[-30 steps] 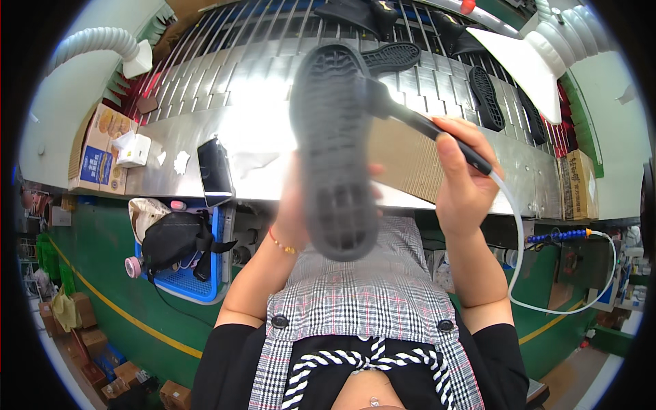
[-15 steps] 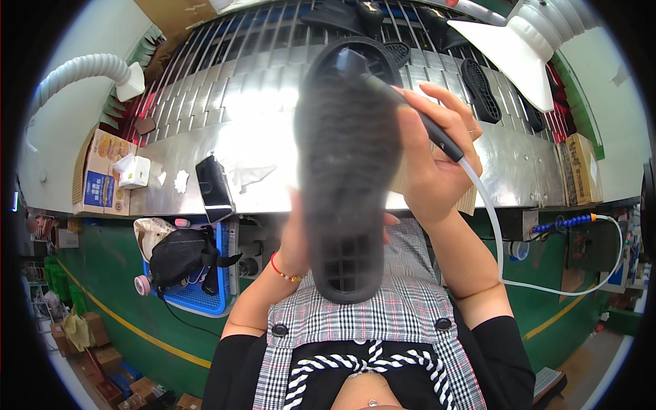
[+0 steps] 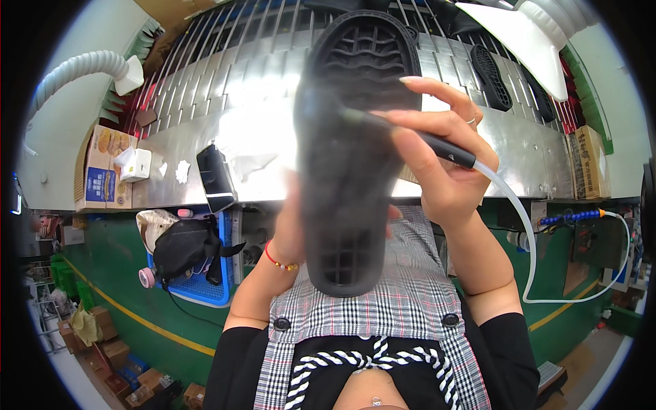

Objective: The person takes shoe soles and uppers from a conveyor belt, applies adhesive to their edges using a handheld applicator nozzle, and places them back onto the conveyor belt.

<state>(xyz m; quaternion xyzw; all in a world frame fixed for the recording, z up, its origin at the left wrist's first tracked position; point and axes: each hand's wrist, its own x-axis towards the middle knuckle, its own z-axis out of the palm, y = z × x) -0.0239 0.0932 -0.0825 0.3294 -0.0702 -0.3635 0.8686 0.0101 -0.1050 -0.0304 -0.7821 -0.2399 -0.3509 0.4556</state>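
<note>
A black rubber shoe sole (image 3: pixel 362 51) stands lengthwise in front of my chest, its raised rim and wavy ribs facing me and its middle blurred by motion. My left hand (image 3: pixel 290 222) is closed round its lower part, thumb side at the left edge and fingertips showing at the right. In my right hand (image 3: pixel 447 137) is a pen-like black brush handle (image 3: pixel 449 149), pinched between thumb and fingers. A translucent tube (image 3: pixel 525 219) runs from its back end. The smeared tip lies over the sole's left middle, so whether it touches cannot be made out.
More black soles (image 3: pixel 490 78) lie on the slatted metal conveyor (image 3: pixel 219 65). White hose nozzles (image 3: pixel 128 76) hang at both sides. A phone (image 3: pixel 216 179), tissue pack (image 3: pixel 134 165) and cardboard boxes (image 3: pixel 589 164) edge the metal table; a blue basket (image 3: pixel 217 294) holds a black bag.
The brush has moved from the sole's upper end down and left to its middle. My right hand has shifted slightly right and down, and the sole's upper end now reaches higher in view.
</note>
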